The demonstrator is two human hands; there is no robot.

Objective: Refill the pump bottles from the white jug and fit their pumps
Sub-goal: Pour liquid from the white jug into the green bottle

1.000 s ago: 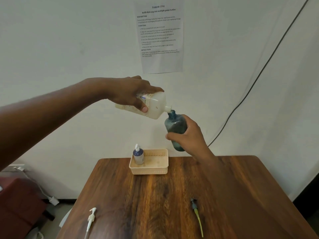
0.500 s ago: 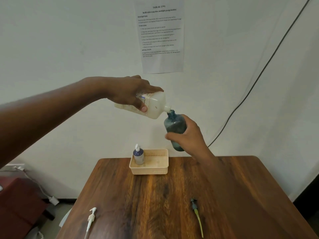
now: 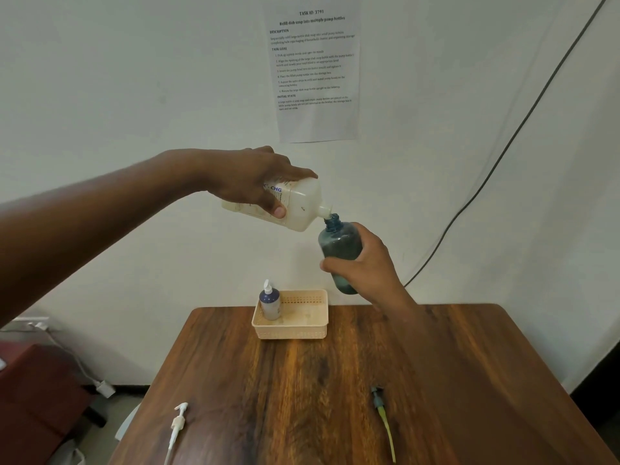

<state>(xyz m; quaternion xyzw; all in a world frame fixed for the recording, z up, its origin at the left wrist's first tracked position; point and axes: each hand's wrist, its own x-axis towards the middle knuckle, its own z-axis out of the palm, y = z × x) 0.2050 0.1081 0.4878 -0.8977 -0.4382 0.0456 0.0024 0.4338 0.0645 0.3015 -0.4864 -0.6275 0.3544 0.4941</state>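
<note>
- Pumps first, nearest the camera: a white pump (image 3: 177, 427) lies loose on the table (image 3: 302, 397), well in front of the basket (image 3: 295, 325) and to its left; a dark pump with a yellow tube (image 3: 382, 417) lies loose well in front of the basket and to its right. Neither is fitted.
- Farther back, the basket sits at the table's far edge. One small dark bottle (image 3: 270, 302) stands upright in the basket's left end with a white pump on it, so I judge that one finished. The other part of the basket is free.
- Above and just right of the basket, the right hand (image 3: 367, 266) has its grip wrapped round the blue bottle (image 3: 339, 243), held in the air, tilted a little, mouth open and pointing up-left.
- Above the basket and to its left, the left hand (image 3: 255, 179) has its grip clenched on the white jug (image 3: 295, 204), tipped nearly flat with its spout at the blue bottle's mouth; whether spout and rim touch I cannot tell.
- Step in hand, as I judge it: pouring into the blue bottle. How full the bottle is cannot be read through the tinted wall.
- Left to do: end the pour, fit a pump to this bottle, set it in the basket. Two loose pumps suggest another bottle, but none shows.
- Behind the basket, a printed sheet (image 3: 313, 68) hangs on the wall.
</note>
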